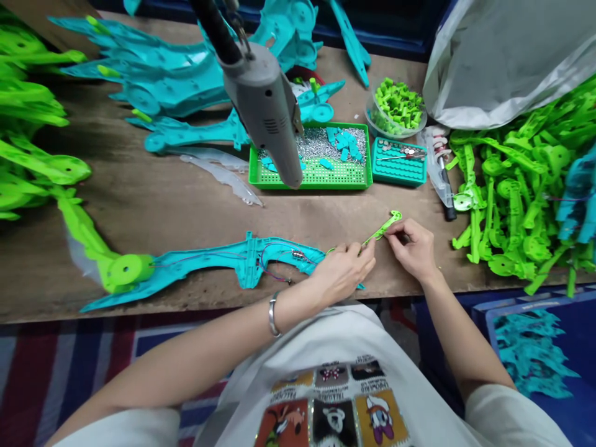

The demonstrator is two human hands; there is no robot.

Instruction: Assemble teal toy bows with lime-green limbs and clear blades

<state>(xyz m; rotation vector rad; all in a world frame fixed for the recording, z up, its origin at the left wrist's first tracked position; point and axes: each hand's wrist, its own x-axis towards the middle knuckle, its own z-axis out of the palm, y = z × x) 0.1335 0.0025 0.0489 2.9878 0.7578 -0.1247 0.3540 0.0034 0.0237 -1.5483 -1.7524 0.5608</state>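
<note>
My left hand (pixel 344 270) lies over the right end of a long turquoise plastic part (pixel 195 257), its fingers closed on a slim lime-green plastic piece (pixel 384 226). That piece points up and to the right, with a hooked far end. At its edge, my right hand (pixel 412 248) is pinched closed; whatever is between the fingertips is too small to make out. Thin wires and a small silvery component (pixel 298 254) sit in the turquoise part. A lime-green part (pixel 125 272) with a round hub rests over its left end.
A grey power screwdriver (pixel 267 105) hangs above a green tray (pixel 311 181) of screws. Beside it are a turquoise box (pixel 399 177) and a tub of green pieces (pixel 398 108). Lime-green parts (pixel 507 192) pile up at right, turquoise parts (pixel 177 74) at back. Clear plastic strips (pixel 228 177) lie left.
</note>
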